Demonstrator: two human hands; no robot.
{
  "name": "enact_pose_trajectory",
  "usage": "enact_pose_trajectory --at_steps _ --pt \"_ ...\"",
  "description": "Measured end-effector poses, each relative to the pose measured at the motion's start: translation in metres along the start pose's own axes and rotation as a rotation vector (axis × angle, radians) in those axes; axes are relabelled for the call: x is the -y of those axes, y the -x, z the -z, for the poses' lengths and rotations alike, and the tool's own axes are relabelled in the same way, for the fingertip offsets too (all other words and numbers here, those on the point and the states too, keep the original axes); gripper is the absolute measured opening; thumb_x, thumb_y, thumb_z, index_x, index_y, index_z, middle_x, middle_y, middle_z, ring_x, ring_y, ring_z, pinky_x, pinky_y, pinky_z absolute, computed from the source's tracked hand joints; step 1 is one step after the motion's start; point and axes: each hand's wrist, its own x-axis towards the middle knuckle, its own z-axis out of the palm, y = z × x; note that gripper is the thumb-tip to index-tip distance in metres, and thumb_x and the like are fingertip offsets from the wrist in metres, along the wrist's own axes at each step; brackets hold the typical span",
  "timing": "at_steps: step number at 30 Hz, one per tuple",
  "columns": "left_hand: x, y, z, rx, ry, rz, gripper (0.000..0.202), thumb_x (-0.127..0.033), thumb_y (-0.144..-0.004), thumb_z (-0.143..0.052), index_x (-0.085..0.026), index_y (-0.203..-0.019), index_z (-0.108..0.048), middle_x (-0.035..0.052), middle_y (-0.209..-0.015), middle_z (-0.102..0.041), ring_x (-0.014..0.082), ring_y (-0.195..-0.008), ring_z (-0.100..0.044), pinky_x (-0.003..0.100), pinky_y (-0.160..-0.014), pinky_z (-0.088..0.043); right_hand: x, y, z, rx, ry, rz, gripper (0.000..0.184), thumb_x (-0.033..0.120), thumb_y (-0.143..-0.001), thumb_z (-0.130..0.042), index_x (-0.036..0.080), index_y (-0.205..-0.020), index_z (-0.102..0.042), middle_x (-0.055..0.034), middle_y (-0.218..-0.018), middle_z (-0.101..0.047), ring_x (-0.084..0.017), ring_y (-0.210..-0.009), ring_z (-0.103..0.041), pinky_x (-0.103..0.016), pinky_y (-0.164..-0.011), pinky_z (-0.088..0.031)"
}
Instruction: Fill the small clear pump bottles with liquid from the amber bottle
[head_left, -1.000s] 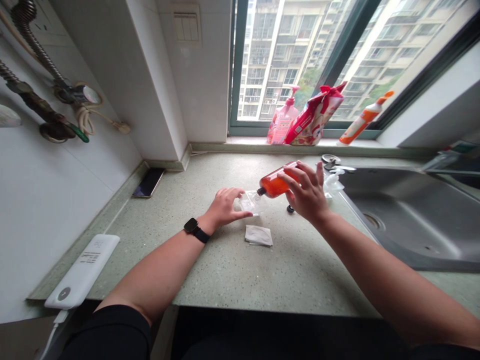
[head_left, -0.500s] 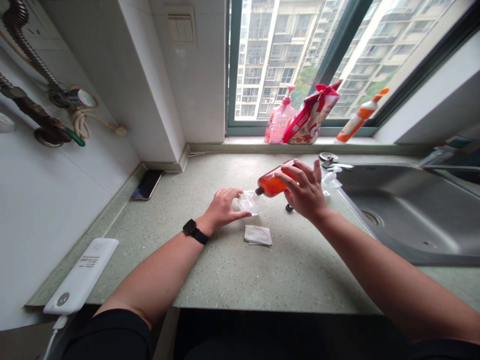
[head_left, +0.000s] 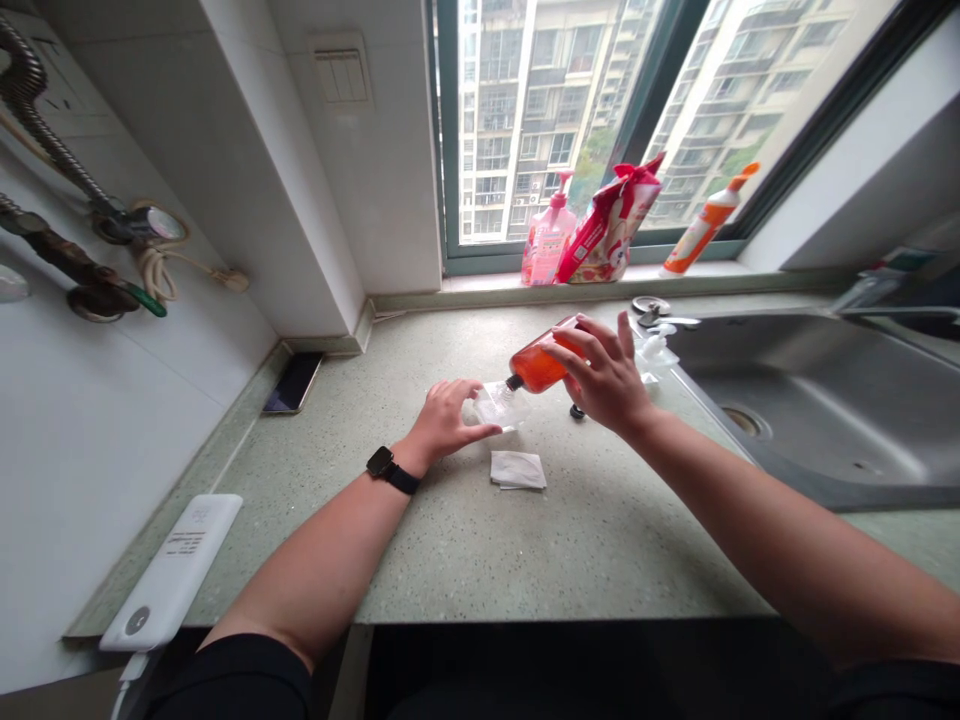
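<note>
My right hand [head_left: 606,375] grips a clear bottle of orange-red liquid [head_left: 538,362], tipped so that its dark neck points down and left. The neck meets the mouth of a clear plastic bottle [head_left: 499,405], which leans toward it. Around that clear bottle's left side, my left hand [head_left: 448,418] is closed, thumb toward me. A small black cap [head_left: 576,411] lies on the counter below my right hand. Nearer to me is a folded white tissue [head_left: 517,470]. Behind my right hand, a clear pump top [head_left: 657,350] is partly hidden.
A steel sink [head_left: 817,490] is set into the counter [head_left: 570,560] at right. On the left lie a phone [head_left: 293,383] and a white power bank [head_left: 174,570] with a cable. A pink pump bottle [head_left: 548,240], red bag [head_left: 611,225] and orange-white bottle [head_left: 701,228] stand on the windowsill.
The camera view has shifted slightly. Both hands keep their holds, and the tilted bottle stays at the clear bottle's mouth.
</note>
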Motion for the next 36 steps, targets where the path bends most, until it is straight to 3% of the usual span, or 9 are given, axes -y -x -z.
enact_pose_trajectory --at_steps 13,23,36 --pt "0.0007 0.0002 -0.0006 -0.001 0.002 -0.005 0.062 -0.061 -0.082 -0.09 -0.025 -0.126 -0.063 0.0076 -0.117 -0.074 0.032 -0.112 -0.069 0.052 -0.108 -0.05 0.001 -0.0034 0.0047 -0.011 0.014 0.019 0.085 0.005 -0.092 -0.064 0.044 -0.164 -0.04 -0.0037 -0.145 -0.067 -0.033 -0.146 -0.053 -0.074 -0.134 -0.023" --pt "-0.0011 0.0001 0.0008 0.003 -0.003 -0.005 0.063 -0.063 -0.083 -0.089 -0.026 -0.127 -0.064 0.0076 -0.118 -0.074 0.032 -0.112 -0.069 0.053 -0.108 -0.051 -0.002 -0.001 0.0045 0.058 -0.005 -0.017 0.094 0.004 -0.088 -0.065 0.05 -0.165 -0.036 -0.0002 -0.151 -0.064 -0.035 -0.148 -0.052 -0.077 -0.135 -0.017" --pt "0.0003 -0.0001 -0.0001 0.003 -0.003 -0.005 0.063 -0.063 -0.083 -0.089 -0.024 -0.125 -0.064 0.0082 -0.118 -0.074 0.0317 -0.112 -0.069 0.053 -0.108 -0.05 -0.0035 -0.003 0.0068 0.06 0.015 0.015 0.084 0.006 -0.091 -0.063 0.048 -0.16 -0.04 -0.0003 -0.15 -0.064 -0.032 -0.149 -0.051 -0.074 -0.134 -0.022"
